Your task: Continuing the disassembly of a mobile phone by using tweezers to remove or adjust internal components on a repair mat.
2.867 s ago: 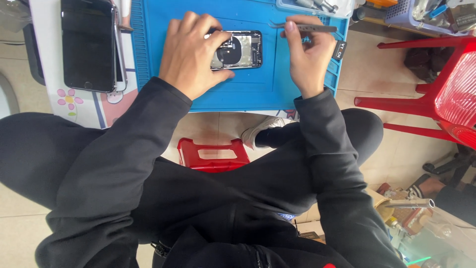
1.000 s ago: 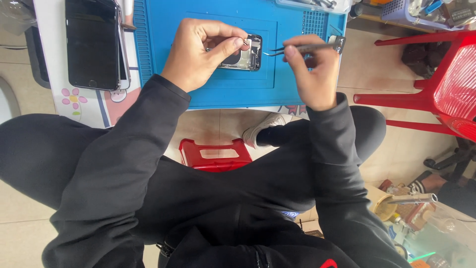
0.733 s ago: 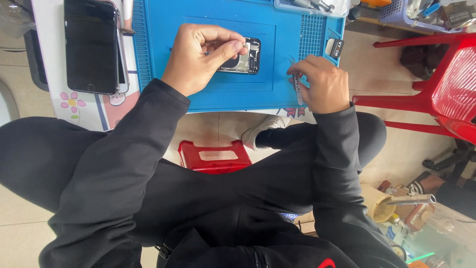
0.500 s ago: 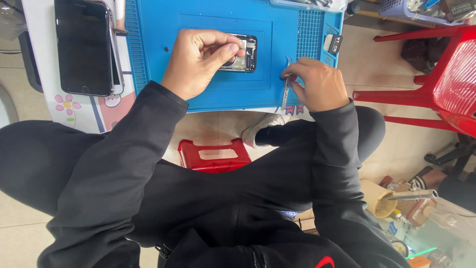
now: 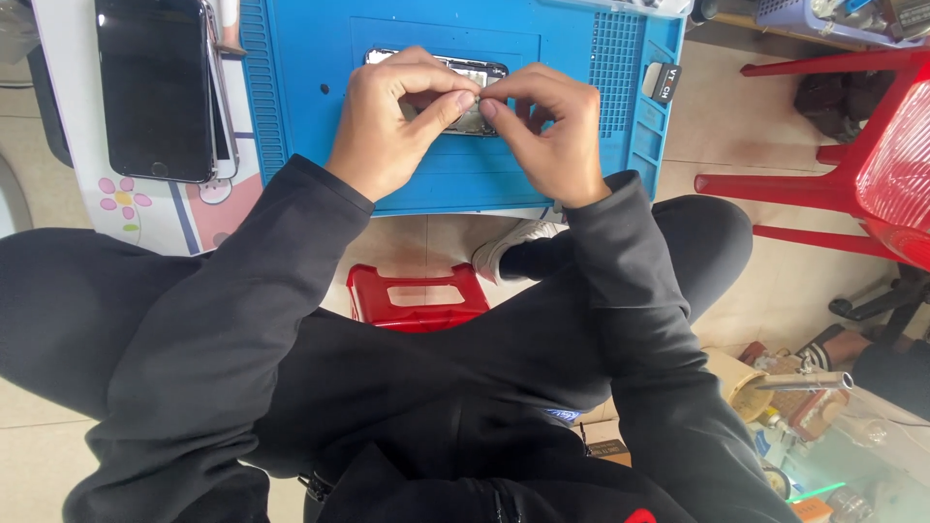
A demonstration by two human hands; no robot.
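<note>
Overhead view: a seated person in black sleeves and black trousers bends over a low desk (image 5: 68,107), both hands meeting at the top centre of the frame.
Left hand (image 5: 392,126): curled over the left part of an opened phone (image 5: 481,73), thumb and forefinger pinched narrow and meeting the other hand's fingertips.
Right hand (image 5: 547,131): curled over the phone's right part, its grip likewise pinched narrow, thumb tip against the left thumb tip; something tiny may sit between the fingertips, but it is too small to tell.
Opened phone: lies flat on the blue work mat (image 5: 310,107), in the mat's inset middle field, upper centre of the frame; only its top edge and a strip of its inside show between the fingers.
Blue work mat: covers the middle of the desk, with a grid of small cells along its right side.
Black phone (image 5: 155,87): screen up and dark, upper left of the frame, just left of the mat, on top of another flat device.
Small black part (image 5: 663,81): at the mat's right edge, upper right of the hands.
Red stool (image 5: 419,298): under the desk, between the knees, centre of the frame.
Red chair (image 5: 852,165): right edge of the frame, well apart from the hands.
</note>
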